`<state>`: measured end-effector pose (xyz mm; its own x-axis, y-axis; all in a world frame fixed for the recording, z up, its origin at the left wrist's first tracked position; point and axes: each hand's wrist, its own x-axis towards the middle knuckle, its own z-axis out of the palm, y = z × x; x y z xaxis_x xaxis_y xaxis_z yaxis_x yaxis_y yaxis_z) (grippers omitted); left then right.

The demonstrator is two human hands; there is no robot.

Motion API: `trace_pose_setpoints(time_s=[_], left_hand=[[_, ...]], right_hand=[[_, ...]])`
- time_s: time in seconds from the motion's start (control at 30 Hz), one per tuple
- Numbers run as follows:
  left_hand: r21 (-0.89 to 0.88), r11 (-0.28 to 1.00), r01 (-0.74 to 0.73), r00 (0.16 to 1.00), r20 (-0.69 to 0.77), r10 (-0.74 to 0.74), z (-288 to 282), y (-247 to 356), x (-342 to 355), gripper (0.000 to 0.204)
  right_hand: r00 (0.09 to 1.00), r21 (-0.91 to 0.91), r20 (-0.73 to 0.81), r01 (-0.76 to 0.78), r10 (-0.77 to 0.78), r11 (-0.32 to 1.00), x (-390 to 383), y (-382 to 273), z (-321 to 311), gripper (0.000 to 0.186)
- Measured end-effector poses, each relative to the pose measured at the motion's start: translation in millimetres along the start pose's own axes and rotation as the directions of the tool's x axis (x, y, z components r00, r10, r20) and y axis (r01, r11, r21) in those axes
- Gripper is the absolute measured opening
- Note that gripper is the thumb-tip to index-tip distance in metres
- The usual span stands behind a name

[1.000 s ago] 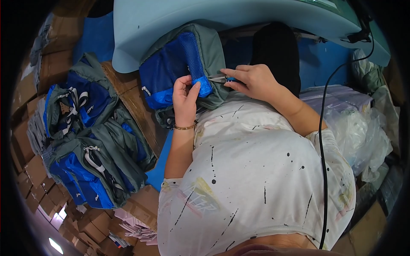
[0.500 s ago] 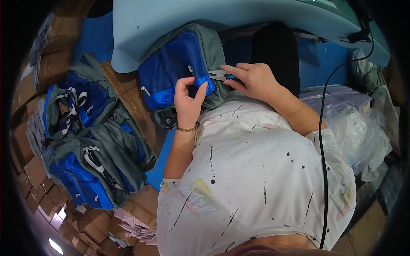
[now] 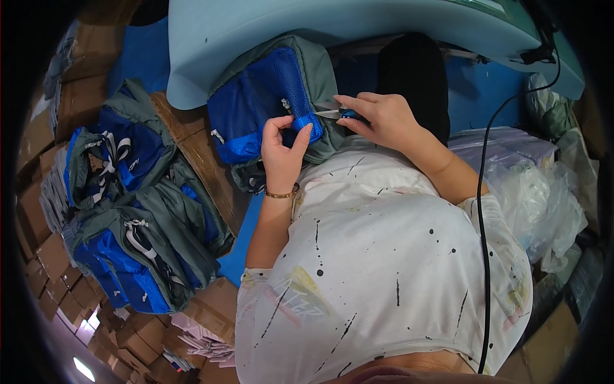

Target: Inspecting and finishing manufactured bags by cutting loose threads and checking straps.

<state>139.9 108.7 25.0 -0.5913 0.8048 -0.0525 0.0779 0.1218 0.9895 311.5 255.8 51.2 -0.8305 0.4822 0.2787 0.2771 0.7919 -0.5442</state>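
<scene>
The left hand pinches the bright blue patch at the near right corner of a grey-and-blue bag, thumb resting on the fabric and forefinger just beside it, only a narrow gap between their tips. The right hand, on the right side of the bag, holds small snips with a dark blue handle between thumb and forefinger, its other fingers folded behind. The 2 silver blades point left to the bag's edge, just beside the patch; whether they touch the cloth I cannot tell. A beaded bracelet circles the left wrist, on the near side of the bag.

The bag itself sits tilted at the person's lap, with 2 pale cord pulls showing on its blue front. Nearer than the bag is the person's white shirt, streaked and dotted in black. Beyond the bag curves a pale blue table. To the bag's left, more grey-and-blue bags lie heaped, with cardboard boxes further out. Well to the bag's right hang a black cable and, past it, clear plastic wrapping
</scene>
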Motion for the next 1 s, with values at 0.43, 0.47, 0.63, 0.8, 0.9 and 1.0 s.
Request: trace_pose_setpoints(time_s=[0.43,0.47,0.63,0.8,0.9,1.0], left_hand=[[0.05,0.998,-0.042,0.999,0.002,0.042,1,1,0,0.034],[0.05,0.998,-0.042,0.999,0.002,0.042,1,1,0,0.034],[0.015,1.0,-0.012,1.0,0.0,0.012,0,1,-1,0.031],[-0.019,1.0,0.025,0.999,0.032,-0.024,0,-2,-1,0.028],[-0.02,0.999,0.038,0.999,0.038,-0.038,-2,-5,-2,0.028],[-0.023,0.998,0.054,0.998,0.037,-0.053,-3,-6,-1,0.027]], right_hand=[[0.998,-0.053,-0.024,0.059,-0.06,0.997,0,-1,3,0.04],[0.998,-0.06,-0.022,0.059,-0.06,0.996,0,-1,4,0.04],[0.999,0.085,0.02,0.031,-0.032,0.996,0,5,7,0.039],[0.998,0.338,0.055,-0.04,0.023,0.94,-1,11,16,0.038],[0.997,0.387,0.04,-0.083,0.073,0.918,1,11,15,0.038],[0.997,0.264,0.037,-0.074,0.067,0.962,0,10,13,0.038]])
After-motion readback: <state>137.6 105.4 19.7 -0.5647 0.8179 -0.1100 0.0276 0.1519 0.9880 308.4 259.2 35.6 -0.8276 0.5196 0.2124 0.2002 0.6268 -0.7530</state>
